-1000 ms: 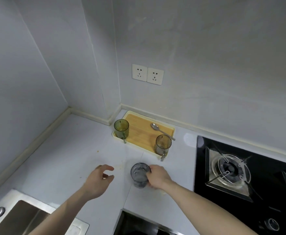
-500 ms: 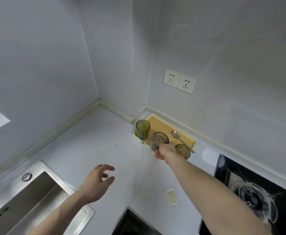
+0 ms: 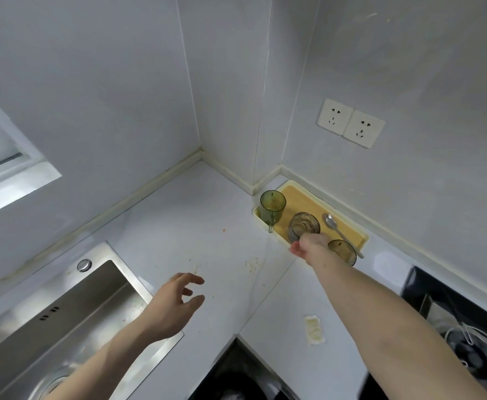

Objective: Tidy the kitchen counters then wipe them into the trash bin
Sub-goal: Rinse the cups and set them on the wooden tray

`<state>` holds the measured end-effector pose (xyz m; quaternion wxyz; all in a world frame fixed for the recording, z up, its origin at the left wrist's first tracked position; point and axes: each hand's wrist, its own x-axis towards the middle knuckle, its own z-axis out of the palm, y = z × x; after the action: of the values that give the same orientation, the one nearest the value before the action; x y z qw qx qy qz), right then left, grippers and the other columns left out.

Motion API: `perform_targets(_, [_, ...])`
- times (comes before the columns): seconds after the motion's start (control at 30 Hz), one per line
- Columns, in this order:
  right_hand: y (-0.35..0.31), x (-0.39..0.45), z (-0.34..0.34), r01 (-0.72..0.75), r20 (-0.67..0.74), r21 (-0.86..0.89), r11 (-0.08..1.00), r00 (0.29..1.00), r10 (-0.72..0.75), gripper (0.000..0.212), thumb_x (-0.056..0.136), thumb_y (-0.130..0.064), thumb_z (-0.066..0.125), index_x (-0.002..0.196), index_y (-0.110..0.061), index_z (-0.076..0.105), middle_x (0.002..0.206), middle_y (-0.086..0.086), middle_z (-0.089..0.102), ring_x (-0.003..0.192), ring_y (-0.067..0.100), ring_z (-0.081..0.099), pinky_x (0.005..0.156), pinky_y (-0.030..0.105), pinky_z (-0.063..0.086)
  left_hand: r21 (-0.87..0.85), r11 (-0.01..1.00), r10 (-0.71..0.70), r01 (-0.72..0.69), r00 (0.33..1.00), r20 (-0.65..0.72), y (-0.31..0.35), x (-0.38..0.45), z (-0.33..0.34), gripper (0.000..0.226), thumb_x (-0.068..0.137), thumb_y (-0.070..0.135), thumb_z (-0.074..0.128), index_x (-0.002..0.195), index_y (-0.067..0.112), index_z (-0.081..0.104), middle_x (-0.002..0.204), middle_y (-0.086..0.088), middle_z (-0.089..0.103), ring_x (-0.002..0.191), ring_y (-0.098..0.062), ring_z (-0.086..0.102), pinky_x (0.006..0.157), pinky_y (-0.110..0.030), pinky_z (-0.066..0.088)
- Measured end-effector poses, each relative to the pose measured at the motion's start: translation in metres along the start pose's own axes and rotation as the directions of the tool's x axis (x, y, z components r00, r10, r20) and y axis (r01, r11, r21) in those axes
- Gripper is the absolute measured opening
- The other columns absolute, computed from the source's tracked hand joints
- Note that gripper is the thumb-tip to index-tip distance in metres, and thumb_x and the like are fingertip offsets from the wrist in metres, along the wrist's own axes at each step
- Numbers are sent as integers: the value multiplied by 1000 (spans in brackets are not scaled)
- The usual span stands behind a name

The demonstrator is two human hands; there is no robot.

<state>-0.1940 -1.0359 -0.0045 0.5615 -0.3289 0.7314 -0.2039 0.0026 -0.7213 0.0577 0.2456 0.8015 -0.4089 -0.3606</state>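
A yellow tray (image 3: 297, 201) lies in the counter's back corner below the sockets. On it stand a green mug (image 3: 271, 207) at its left end, a grey glass cup (image 3: 303, 228) in the middle and another green mug (image 3: 342, 252) at the right, with a metal spoon (image 3: 337, 230) behind. My right hand (image 3: 311, 246) reaches to the tray and grips the grey cup from the near side. My left hand (image 3: 176, 301) hovers open over the counter beside the sink, holding nothing. Crumbs (image 3: 253, 265) and a small scrap of paper (image 3: 314, 329) lie on the white counter.
A steel sink (image 3: 63, 316) fills the lower left, with a window sill above it at far left. A black gas hob (image 3: 464, 336) sits at the right. Two wall sockets (image 3: 351, 123) are above the tray. A dark opening shows at the bottom middle.
My right hand carried the grey cup from the near counter up onto the tray between the two green mugs. The view swung left, bringing the sink in. My left hand stayed open.
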Motion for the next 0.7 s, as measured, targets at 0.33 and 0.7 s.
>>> perform_targets(0.33, [12, -5, 5, -93, 82, 94, 991, 993, 85, 37, 102, -2, 39, 138, -6, 43, 119, 18, 64, 69, 31, 70, 48, 42, 61, 43, 999, -7, 5, 999, 54, -17, -14, 9, 21, 95, 35, 60, 116, 39, 58, 124, 27, 48, 111, 5, 55, 86, -21, 51])
perform_targets(0.7, [153, -114, -46, 252, 91, -160, 954, 967, -240, 51, 96, -15, 60, 140, -28, 38, 127, 2, 55, 89, 25, 70, 61, 32, 61, -7, 1000, 27, -27, 993, 111, -44, -39, 14, 22, 95, 36, 60, 117, 39, 58, 125, 25, 49, 111, 5, 55, 71, -15, 50])
